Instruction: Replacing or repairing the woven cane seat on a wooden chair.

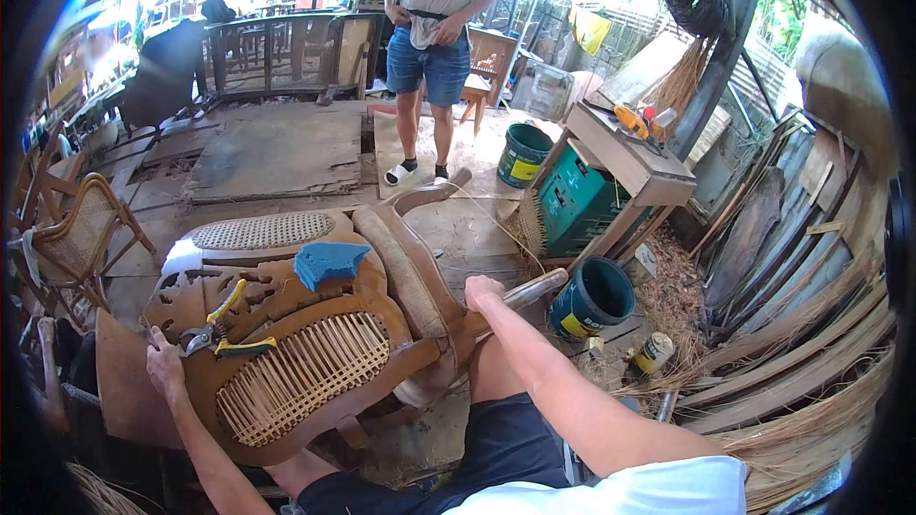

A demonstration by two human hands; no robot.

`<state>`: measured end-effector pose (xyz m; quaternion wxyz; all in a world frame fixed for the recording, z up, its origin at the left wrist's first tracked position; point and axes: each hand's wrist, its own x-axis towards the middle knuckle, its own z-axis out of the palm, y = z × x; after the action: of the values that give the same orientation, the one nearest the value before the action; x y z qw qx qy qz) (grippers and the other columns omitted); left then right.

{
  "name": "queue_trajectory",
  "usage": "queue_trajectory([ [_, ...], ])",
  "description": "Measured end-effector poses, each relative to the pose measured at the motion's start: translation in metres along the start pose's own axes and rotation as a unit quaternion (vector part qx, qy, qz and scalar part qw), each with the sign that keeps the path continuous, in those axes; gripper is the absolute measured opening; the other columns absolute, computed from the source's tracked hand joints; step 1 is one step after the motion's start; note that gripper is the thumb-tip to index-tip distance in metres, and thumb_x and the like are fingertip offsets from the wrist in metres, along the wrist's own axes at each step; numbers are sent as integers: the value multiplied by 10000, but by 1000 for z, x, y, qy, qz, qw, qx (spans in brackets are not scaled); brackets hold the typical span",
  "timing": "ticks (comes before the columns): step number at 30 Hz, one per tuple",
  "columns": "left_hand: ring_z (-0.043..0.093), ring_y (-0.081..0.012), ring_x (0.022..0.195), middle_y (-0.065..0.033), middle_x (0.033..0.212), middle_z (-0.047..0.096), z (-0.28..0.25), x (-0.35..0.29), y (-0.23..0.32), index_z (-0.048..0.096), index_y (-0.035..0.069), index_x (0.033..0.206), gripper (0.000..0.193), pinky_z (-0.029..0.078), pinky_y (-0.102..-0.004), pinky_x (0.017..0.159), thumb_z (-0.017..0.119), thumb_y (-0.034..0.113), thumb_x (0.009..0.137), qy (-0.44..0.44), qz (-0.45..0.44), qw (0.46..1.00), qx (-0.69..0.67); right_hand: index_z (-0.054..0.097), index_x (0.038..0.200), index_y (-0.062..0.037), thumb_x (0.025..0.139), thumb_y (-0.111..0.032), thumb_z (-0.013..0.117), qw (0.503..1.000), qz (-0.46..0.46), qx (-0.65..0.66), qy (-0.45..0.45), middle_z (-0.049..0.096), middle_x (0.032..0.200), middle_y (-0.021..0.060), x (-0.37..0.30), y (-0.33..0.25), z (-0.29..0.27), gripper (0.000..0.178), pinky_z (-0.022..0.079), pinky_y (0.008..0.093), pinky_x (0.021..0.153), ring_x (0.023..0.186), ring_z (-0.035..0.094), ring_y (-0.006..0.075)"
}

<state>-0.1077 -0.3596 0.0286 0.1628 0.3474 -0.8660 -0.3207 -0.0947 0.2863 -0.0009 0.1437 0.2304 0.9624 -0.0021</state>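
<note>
A carved wooden chair (315,391) lies tipped back in front of me, with two oval cane panels in its frame. The near panel (305,377) has cane strands running mostly one way, with woven rows along its edge; the far panel (262,231) is closely woven. My left hand (165,365) grips the outer left edge of the frame. On the right, my right hand (483,293) is closed around the chair's curved arm. Yellow-handled pruning shears (221,329) lie with jaws spread on the carved middle, beside a blue cloth or sponge piece (329,263).
A person (439,38) stands beyond the chair. To the right are a wooden table (625,148), a green crate (577,200), two dark buckets (596,296) and a tin can (655,351). Bundled cane strips (811,353) line the far right; another cane chair (86,229) stands left.
</note>
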Motion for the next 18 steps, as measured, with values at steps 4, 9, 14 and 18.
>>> queue_trajectory([
  [4, 590, -483, 1181, -328, 1209, 645, 1, 4, -4, 634, -61, 1223, 825, 449, -540, 996, 308, 664, 1005, 2, 11, 1000, 17, 744, 1147, -81, 912, -127, 601, 1000, -9, 8, 7, 710, 1232, 149, -2, 0, -1, 278, 559, 434, 941, 1156, 682, 319],
  [9, 595, -482, 1173, -330, 1205, 648, 0, -7, 10, 635, -93, 1225, 835, 443, -531, 996, 319, 647, 1003, -13, 21, 1000, 9, 731, 1165, -72, 924, -138, 568, 1000, -22, 10, 11, 698, 1243, 169, 1, 11, 3, 298, 552, 448, 954, 1170, 669, 340],
  [14, 591, -481, 1187, -327, 1227, 641, 1, 5, -3, 634, -89, 1230, 830, 444, -533, 1007, 313, 642, 1007, -1, 9, 1000, 18, 726, 1181, -76, 928, -148, 569, 1000, -25, 9, -4, 692, 1256, 170, -1, 0, 0, 307, 547, 442, 965, 1186, 662, 334],
  [18, 596, -487, 1178, -327, 1221, 644, 5, -3, 5, 628, -73, 1236, 839, 456, -545, 1005, 284, 658, 1010, 4, 24, 1000, 12, 726, 1187, -82, 929, -139, 567, 1000, -12, 10, 9, 690, 1262, 168, 1, 7, 3, 308, 548, 441, 964, 1182, 665, 336],
])
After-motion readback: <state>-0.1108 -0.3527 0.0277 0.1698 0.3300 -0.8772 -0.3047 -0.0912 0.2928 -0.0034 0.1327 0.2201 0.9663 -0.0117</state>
